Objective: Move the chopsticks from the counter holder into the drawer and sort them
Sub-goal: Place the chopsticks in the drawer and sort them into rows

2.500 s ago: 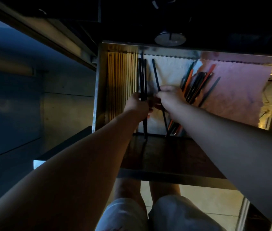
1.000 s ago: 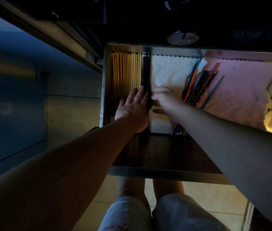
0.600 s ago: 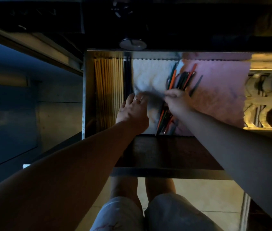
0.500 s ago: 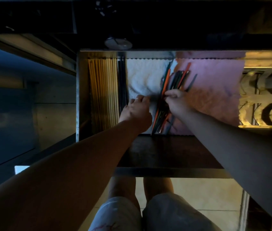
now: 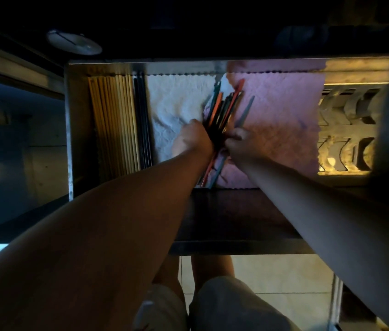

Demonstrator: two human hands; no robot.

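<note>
The open metal drawer (image 5: 69, 139) holds a neat row of pale wooden chopsticks (image 5: 113, 123) along its left wall. A few black chopsticks (image 5: 143, 120) lie straight beside them. A loose slanting pile of dark, orange and teal chopsticks (image 5: 224, 103) lies in the middle, where the two cloths meet. My left hand (image 5: 193, 139) grips this pile from the left, its fingers curled into it and hidden in the dark. My right hand (image 5: 238, 144) pinches the same pile from the right. One grey chopstick (image 5: 246, 111) lies apart on the pink cloth.
A white cloth (image 5: 176, 99) and a pink cloth (image 5: 284, 115) line the drawer's bottom. A lit rack with curved cut-outs (image 5: 346, 130) fills the right end. A round pale object (image 5: 74, 41) sits above the drawer's back. My knees (image 5: 212, 304) are below the drawer's front.
My left hand left the black chopsticks beside the wooden row and moved right to the mixed pile. My right hand also went to that pile. The camera has shifted right.
</note>
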